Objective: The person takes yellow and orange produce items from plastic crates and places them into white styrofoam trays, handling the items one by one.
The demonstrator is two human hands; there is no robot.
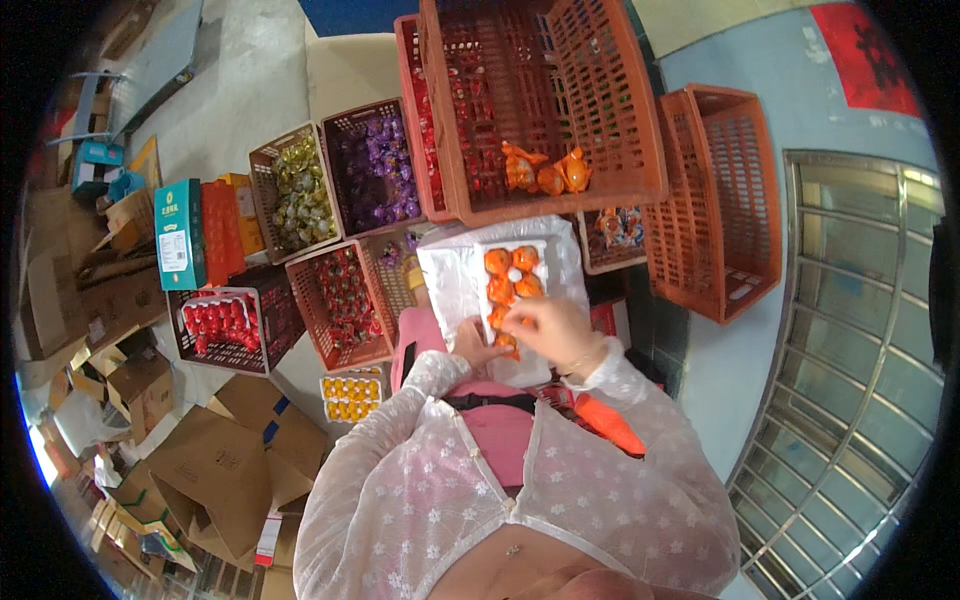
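A white moulded tray (541,262) lies in front of me on a white plastic-covered surface (450,265). Several round pieces in shiny orange wrappers (498,261) sit in its cups, in two columns. My left hand (474,346) grips the tray's near left side, with the thumb reaching towards the lowest orange piece. Over the near half of the tray is my right hand (556,332), its thumb and fingers pinched together beside an orange piece. What lies between those fingertips is hidden.
Beyond the tray, a tilted orange-brown crate (555,205) holds a few orange pieces. Crates of purple (385,165), gold (303,205) and red (345,295) wrapped pieces stand left. Another crate (735,200) and a barred metal frame (850,330) are right. Cardboard boxes (210,480) lie lower left.
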